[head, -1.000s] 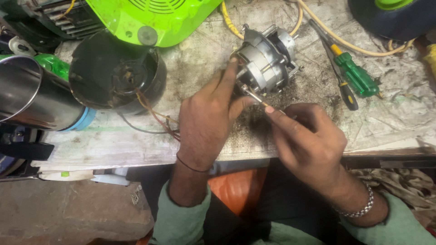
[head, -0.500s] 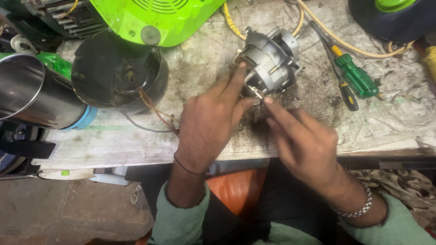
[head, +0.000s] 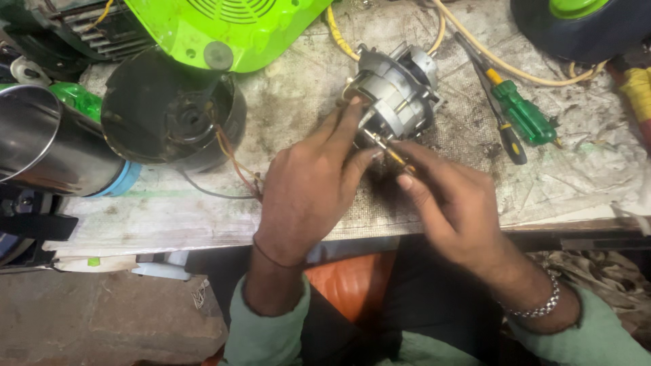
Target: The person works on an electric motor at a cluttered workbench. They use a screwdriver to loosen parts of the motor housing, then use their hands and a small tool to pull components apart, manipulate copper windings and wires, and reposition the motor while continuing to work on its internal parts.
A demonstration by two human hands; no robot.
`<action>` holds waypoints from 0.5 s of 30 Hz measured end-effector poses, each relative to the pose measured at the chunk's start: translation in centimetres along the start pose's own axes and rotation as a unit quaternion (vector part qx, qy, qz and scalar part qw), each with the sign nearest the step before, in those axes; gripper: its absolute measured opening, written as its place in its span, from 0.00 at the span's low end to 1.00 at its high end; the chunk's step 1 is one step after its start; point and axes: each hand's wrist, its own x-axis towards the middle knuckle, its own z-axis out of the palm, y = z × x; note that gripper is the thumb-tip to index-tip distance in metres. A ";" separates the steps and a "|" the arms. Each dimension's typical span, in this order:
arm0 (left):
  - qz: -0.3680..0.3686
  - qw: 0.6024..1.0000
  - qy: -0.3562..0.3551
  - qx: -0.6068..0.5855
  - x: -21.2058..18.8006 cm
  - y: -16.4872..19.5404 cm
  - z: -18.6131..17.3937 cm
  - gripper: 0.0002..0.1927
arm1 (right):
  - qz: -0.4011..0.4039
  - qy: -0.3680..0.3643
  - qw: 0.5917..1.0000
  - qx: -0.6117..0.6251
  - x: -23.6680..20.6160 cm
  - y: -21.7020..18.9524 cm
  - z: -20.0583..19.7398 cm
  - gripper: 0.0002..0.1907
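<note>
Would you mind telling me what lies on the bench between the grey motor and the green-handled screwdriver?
In the head view, only bare, grimy bench top separates the grey motor from the green-handled screwdriver.
</note>
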 end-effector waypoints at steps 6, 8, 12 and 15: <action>-0.031 0.998 -0.050 -0.021 -0.1 -0.3 -0.8 0.21 | 0.057 -0.040 0.997 -0.020 -1.4 1.3 -0.4 0.14; -0.024 0.999 -0.038 0.000 -0.2 0.1 -1.0 0.22 | 0.027 -0.009 0.999 0.015 -2.2 1.9 -0.4 0.12; -0.011 0.999 -0.051 0.011 -0.4 0.5 -1.6 0.27 | -0.005 0.121 0.986 0.115 -2.7 3.6 1.0 0.10; -0.030 0.998 -0.052 0.030 -0.1 0.7 -1.4 0.26 | 0.036 0.138 0.978 0.152 -2.2 3.9 1.1 0.17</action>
